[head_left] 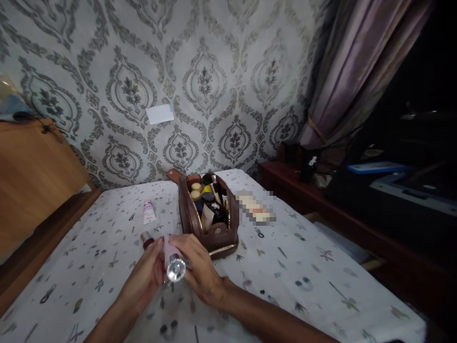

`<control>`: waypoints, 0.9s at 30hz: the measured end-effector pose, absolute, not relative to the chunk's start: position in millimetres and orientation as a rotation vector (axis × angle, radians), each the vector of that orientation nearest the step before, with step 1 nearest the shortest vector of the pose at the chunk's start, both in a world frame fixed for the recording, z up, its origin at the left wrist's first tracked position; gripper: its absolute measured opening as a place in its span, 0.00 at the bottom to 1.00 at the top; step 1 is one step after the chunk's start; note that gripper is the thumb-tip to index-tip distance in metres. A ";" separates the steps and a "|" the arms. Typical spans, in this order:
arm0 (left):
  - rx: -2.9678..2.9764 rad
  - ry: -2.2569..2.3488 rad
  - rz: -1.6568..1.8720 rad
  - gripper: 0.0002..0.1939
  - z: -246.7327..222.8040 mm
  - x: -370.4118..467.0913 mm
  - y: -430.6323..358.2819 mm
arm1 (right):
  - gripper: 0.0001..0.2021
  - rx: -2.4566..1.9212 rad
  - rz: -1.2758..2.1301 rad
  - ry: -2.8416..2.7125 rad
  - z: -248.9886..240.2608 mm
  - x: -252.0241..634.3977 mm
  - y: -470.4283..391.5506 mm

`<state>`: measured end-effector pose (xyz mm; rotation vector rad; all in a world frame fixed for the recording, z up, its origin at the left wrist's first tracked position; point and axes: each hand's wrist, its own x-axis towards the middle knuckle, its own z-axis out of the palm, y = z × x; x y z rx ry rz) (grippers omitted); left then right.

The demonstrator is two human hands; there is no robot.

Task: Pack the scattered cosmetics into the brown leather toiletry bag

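Between my two hands is a pale pink tube (pixel 171 252) with a shiny silver cap that faces me. My left hand (pixel 150 264) is closed on its left side, and my right hand (pixel 198 264) grips it from the right. Just beyond my left fingers lies a small dark red bottle (pixel 146 239) with a metallic cap, partly hidden. Behind my right hand stands an open brown cosmetic bag (pixel 189 214), unzipped and full of small jars, tubes and bottles. A white and pink tube (pixel 149 212) lies left of the bag.
The patterned white cloth (pixel 285 281) covers the surface under everything. A blurred flat item (pixel 256 207) lies right of the bag. A dark red wooden shelf (pixel 278 178) runs along the right, with an open drawer (pixel 342 243) below. A wooden panel (pixel 35 176) stands at left.
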<state>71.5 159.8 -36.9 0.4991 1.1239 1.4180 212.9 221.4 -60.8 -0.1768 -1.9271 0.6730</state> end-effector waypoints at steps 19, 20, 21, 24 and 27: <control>0.771 1.003 1.240 0.22 -36.4 65.6 146.2 | 0.17 -0.416 1.233 -1.569 -34.5 221.7 221.2; 0.787 0.988 1.233 0.22 -37.2 67.4 146.5 | 0.17 -0.394 1.266 -1.583 -32.1 222.8 220.4; 0.800 0.975 1.230 0.22 -38.2 69.2 147.2 | 0.18 -0.364 1.286 -1.610 -29.9 224.0 219.6; 0.825 0.966 1.238 0.23 -38.9 74.6 152.2 | 0.21 -0.299 1.258 -1.699 -24.1 229.6 218.3; 0.896 1.079 1.234 0.23 -29.9 78.1 160.1 | 0.21 -0.327 1.186 -1.719 -16.0 239.4 220.7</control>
